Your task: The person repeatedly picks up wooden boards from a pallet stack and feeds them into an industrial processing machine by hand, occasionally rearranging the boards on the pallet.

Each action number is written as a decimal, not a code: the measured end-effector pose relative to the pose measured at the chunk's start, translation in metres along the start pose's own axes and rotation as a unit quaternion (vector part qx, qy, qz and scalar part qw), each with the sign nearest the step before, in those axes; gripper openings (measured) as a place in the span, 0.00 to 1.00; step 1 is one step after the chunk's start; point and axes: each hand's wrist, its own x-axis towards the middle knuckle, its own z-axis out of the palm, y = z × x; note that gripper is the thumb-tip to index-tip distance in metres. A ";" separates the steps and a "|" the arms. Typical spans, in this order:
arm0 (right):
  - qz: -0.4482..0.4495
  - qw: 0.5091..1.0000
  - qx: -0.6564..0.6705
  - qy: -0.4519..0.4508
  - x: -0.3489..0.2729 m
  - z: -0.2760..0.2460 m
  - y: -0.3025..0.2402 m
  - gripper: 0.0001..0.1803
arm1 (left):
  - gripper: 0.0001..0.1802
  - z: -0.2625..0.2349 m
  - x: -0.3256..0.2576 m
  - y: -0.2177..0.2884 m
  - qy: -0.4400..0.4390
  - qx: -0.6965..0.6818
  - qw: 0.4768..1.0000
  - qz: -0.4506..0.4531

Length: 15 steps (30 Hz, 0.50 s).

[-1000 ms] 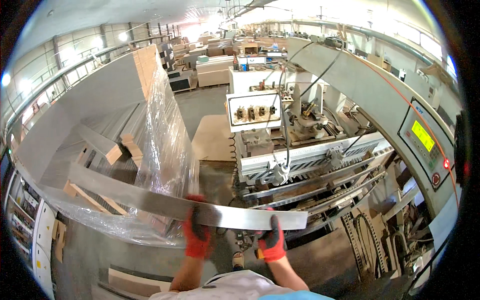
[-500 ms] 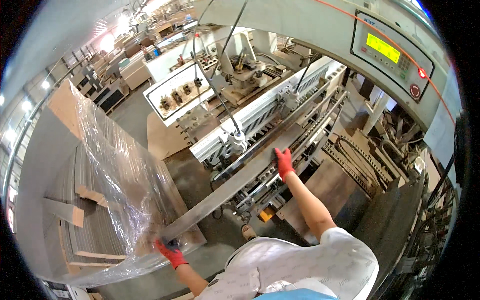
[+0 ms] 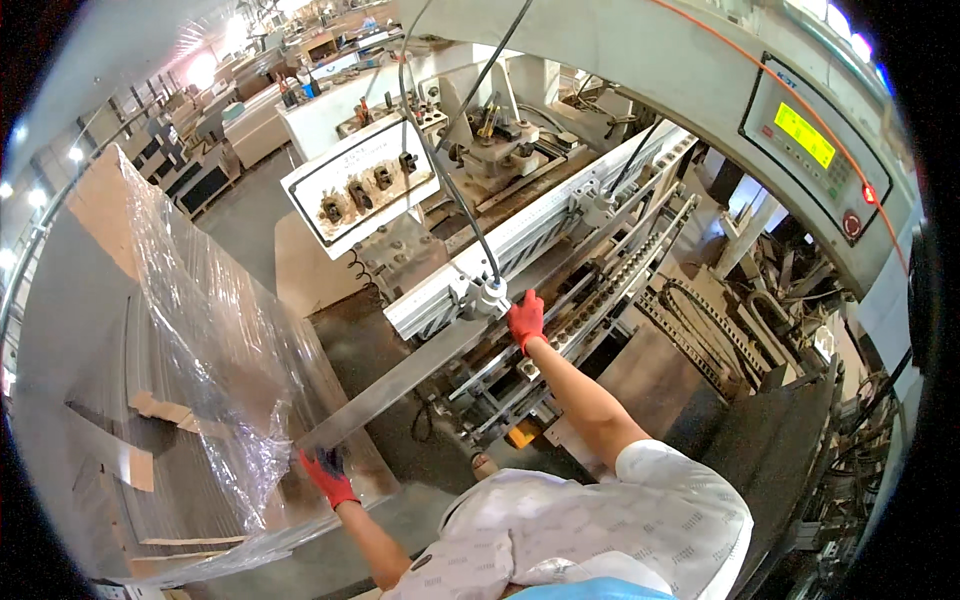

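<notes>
A long, narrow grey-brown board (image 3: pixel 400 382) slants from the lower left up into the machine, lying along its metal guide rail (image 3: pixel 545 240). My left hand (image 3: pixel 328 474), in a red glove with dark fingers, holds the board's near left end beside the plastic-wrapped stack. Further up, my right hand (image 3: pixel 527 320), gloved in red, grips the board's edge close to a clamp (image 3: pixel 487 298) on the rail. The right fingertips are partly hidden. Part of the board's far stretch runs beneath the clamps and out of plain sight.
A tall stack of panels (image 3: pixel 215 350) in clear plastic film stands at my left. The machine's control panel (image 3: pixel 815 150) with a yellow screen hangs at the upper right. A white box with black knobs (image 3: pixel 360 180) sits beyond the rail. Roller tracks (image 3: pixel 640 270) lie right of the board.
The board has shifted away from me, up against the rail and under the near clamp. Both hands have moved with it, the right one leftward to near the clamp. The view has turned slightly.
</notes>
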 end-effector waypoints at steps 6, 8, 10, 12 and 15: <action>-0.048 0.998 -0.019 -0.019 0.005 -0.013 0.006 0.17 | 0.28 0.025 0.001 0.021 0.019 -0.127 0.990 -0.060; -0.070 0.997 0.006 0.025 0.006 -0.011 0.012 0.13 | 0.27 0.029 0.005 0.028 0.020 -0.113 0.991 -0.073; -0.074 0.997 0.004 0.028 0.010 -0.011 0.017 0.14 | 0.28 0.032 0.006 0.034 0.012 -0.099 0.993 -0.062; -0.078 0.996 0.013 0.033 0.011 -0.014 0.017 0.15 | 0.29 0.034 0.001 0.032 0.011 -0.082 0.995 -0.050; -0.063 0.998 0.005 0.010 0.006 -0.018 0.015 0.16 | 0.31 0.031 0.004 0.029 0.026 -0.053 0.998 -0.038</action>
